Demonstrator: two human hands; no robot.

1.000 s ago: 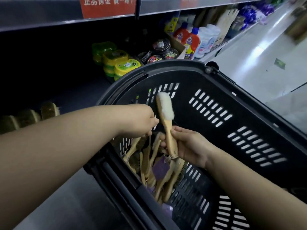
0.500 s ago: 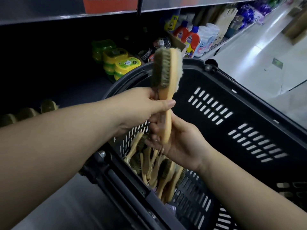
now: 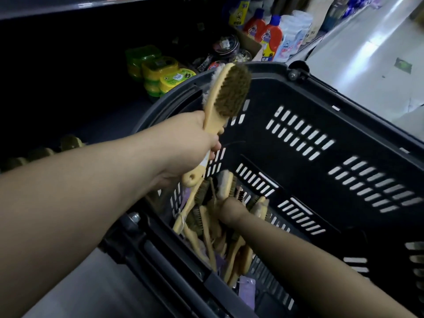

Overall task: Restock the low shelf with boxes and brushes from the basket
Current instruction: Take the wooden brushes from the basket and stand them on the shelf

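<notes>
Presently, the left hand (image 3: 190, 145) grips one brush (image 3: 227, 95) by its wooden handle, with the bristle head tilted up over the far-left rim of the basket (image 3: 321, 125), in front of the dark shelf (image 3: 91, 104). Basket contents: a heap of brushes (image 3: 206, 223) in the left corner, handles crossed, with purple tags (image 3: 246, 291) among them. The right hand (image 3: 231, 208) is down in that heap. Its fingers are buried, so its grip cannot be told. Shelf contents: yellow-green tubs (image 3: 165, 74), round tins (image 3: 226, 45), red bottles (image 3: 271, 37), and shelved brushes (image 3: 70, 142) at far left.
</notes>
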